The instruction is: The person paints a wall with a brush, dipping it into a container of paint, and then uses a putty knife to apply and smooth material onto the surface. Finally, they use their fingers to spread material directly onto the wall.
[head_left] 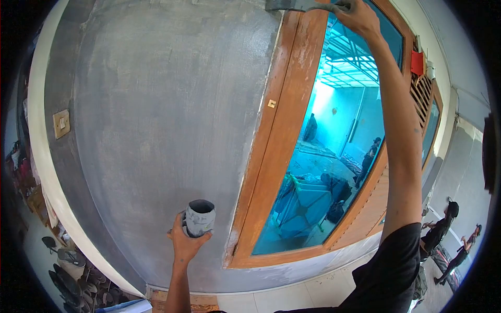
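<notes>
Grey-smeared cup [200, 218] in left hand [183, 242]; grey trowel [292, 5] in right hand [357, 18]; below it, orange-brown frame [284, 120], teal glass [334, 156].

Bright daylight, fisheye warp, dark corners, sharp.

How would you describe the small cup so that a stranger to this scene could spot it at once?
Find the grey wall left of the wooden window frame. Low down, near the frame's bottom corner, the left hand holds up a small cup. It alone is open-topped and smeared grey, unlike the flat tool in the raised right hand.
</notes>
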The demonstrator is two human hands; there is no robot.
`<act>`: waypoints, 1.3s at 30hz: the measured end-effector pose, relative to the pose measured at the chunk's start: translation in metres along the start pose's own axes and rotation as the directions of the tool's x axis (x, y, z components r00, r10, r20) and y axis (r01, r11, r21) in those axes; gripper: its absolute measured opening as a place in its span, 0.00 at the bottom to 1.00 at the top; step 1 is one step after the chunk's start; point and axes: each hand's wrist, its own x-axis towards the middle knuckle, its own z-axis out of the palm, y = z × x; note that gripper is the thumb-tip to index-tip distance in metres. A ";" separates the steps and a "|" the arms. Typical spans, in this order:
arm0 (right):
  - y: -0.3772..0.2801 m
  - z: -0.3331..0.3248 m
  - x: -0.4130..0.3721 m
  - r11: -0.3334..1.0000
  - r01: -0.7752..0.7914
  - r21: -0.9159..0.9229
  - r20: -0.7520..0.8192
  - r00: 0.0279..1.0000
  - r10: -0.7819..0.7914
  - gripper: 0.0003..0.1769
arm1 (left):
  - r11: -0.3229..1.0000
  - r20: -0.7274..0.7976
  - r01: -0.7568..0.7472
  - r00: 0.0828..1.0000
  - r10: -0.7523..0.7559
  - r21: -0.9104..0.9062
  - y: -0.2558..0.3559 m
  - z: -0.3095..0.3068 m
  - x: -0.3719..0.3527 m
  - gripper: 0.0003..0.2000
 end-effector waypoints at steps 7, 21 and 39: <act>0.032 0.000 0.010 0.983 0.059 -0.174 -0.022 0.998 -0.064 0.27 | 1.000 0.000 0.005 1.000 -0.005 -0.017 0.003 0.000 0.001 0.41; 0.031 -0.002 0.001 0.992 0.017 -0.126 -0.034 0.999 -0.022 0.27 | 1.000 0.030 0.003 1.000 -0.003 -0.008 0.005 -0.003 0.001 0.41; -0.057 0.012 0.018 0.982 0.161 0.098 -0.095 0.984 -0.152 0.29 | 1.000 0.038 0.004 0.999 -0.004 -0.011 -0.009 -0.029 -0.008 0.43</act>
